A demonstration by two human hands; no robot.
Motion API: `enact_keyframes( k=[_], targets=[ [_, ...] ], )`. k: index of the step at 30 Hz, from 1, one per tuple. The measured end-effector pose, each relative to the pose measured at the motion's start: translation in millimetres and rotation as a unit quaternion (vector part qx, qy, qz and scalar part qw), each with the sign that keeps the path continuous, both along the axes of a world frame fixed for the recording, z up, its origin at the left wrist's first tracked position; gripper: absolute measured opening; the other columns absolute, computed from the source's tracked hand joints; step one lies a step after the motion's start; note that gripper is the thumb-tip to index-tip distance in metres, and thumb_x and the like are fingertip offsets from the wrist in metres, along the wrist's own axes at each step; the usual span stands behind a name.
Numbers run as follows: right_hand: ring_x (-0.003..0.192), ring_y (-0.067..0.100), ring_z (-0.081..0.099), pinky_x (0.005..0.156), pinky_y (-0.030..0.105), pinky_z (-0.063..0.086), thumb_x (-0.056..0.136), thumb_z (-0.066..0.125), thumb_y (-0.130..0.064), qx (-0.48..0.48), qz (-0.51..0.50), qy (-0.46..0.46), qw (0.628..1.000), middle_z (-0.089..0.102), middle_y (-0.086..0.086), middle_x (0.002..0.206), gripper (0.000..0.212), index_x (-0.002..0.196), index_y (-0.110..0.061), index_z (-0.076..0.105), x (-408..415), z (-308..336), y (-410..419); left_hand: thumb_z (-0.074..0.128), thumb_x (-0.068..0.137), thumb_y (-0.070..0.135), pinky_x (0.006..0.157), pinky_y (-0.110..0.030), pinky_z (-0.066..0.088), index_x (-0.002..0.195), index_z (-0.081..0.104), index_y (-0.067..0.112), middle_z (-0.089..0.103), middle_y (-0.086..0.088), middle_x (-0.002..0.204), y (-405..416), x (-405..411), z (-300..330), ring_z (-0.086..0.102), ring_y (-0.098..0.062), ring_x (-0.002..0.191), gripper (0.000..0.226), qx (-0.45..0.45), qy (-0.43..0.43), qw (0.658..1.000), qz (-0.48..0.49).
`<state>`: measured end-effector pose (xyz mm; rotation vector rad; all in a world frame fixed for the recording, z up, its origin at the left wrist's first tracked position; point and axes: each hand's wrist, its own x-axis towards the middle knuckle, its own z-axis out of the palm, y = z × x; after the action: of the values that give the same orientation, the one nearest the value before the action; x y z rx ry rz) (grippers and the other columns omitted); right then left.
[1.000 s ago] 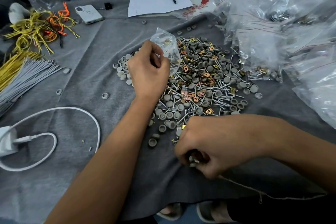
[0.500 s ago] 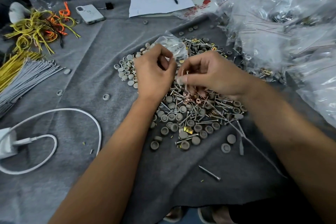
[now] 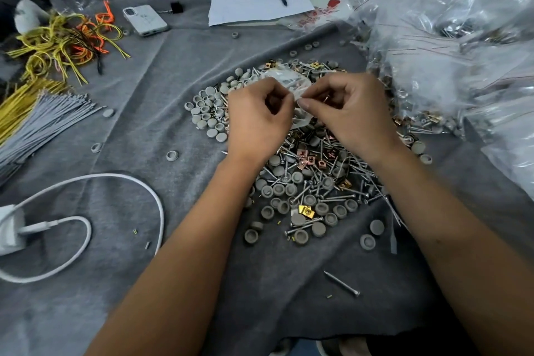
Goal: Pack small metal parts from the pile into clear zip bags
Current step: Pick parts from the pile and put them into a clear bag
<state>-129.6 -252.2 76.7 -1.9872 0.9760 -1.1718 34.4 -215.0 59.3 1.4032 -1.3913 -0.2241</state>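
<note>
Clear zip bag (image 3: 289, 81) — held above the far half of the pile (image 3: 312, 170) of screws, grey caps and clips. Mouth pinched between left hand (image 3: 257, 118) and right hand (image 3: 351, 113), both closed on the film; a copper-coloured part appears tucked in the right fingers, not clearly seen. The mouth is best kept spread and level over the pile — spilled parts then fall back onto the grey cloth (image 3: 144, 113). Filled bags (image 3: 450, 46) are stacked to the right.

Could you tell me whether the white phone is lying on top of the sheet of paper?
No, the phone lies on the grey cloth, well left of the paper.
</note>
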Motion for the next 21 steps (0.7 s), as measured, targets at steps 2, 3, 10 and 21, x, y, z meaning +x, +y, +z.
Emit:
enact_keyframes(
  k=[2, 3, 10, 21],
  targets=[
    [0.072, 0.003, 0.073, 0.065, 0.020, 0.059, 0.083, 0.085, -0.016, -0.034, -0.014, 0.025, 0.999, 0.076, -0.009, 0.084, 0.011, 0.093, -0.017, 0.080, -1.6, -2.0, 0.0, 0.071, 0.089, 0.010, 0.052, -0.025, 0.049, 0.078, 0.072, 0.009, 0.066, 0.003, 0.063, -0.6, -0.1, -0.2, 0.062, -0.012, 0.055, 0.011, 0.007, 0.011, 1.000, 0.001],
    [0.074, 0.003, 0.072, 0.068, 0.021, 0.059, 0.083, 0.085, -0.016, -0.051, -0.020, 0.043, 0.998, 0.077, -0.009, 0.085, 0.012, 0.094, -0.016, 0.081, -1.8, -2.6, 0.0, 0.071, 0.089, 0.011, 0.053, -0.025, 0.049, 0.078, 0.072, 0.009, 0.066, 0.003, 0.063, -0.9, -0.1, -0.1, 0.062, -0.012, 0.055, 0.011, 0.011, 0.016, 1.000, 0.002],
    [0.081, 0.007, 0.071, 0.076, 0.028, 0.059, 0.082, 0.086, -0.016, -0.112, -0.050, 0.092, 0.988, 0.076, -0.002, 0.091, 0.015, 0.097, -0.013, 0.082, -1.1, 0.2, 1.0, 0.073, 0.092, 0.014, 0.051, -0.022, 0.042, 0.073, 0.070, 0.014, 0.061, 0.006, 0.056, 0.0, -1.7, 2.3, 0.053, -0.007, 0.050, 0.019, 0.021, 0.049, 0.999, 0.014],
    [0.072, 0.000, 0.071, 0.065, 0.013, 0.056, 0.088, 0.081, -0.018, -0.046, -0.153, 0.038, 0.986, 0.074, -0.006, 0.087, 0.013, 0.100, -0.015, 0.078, -34.6, 8.9, -19.6, 0.071, 0.090, 0.010, 0.057, -0.023, 0.040, 0.072, 0.071, 0.011, 0.054, 0.010, 0.054, 1.2, 1.1, 4.1, 0.048, -0.004, 0.050, 0.018, 0.019, 0.081, 0.996, 0.045]
  ],
)
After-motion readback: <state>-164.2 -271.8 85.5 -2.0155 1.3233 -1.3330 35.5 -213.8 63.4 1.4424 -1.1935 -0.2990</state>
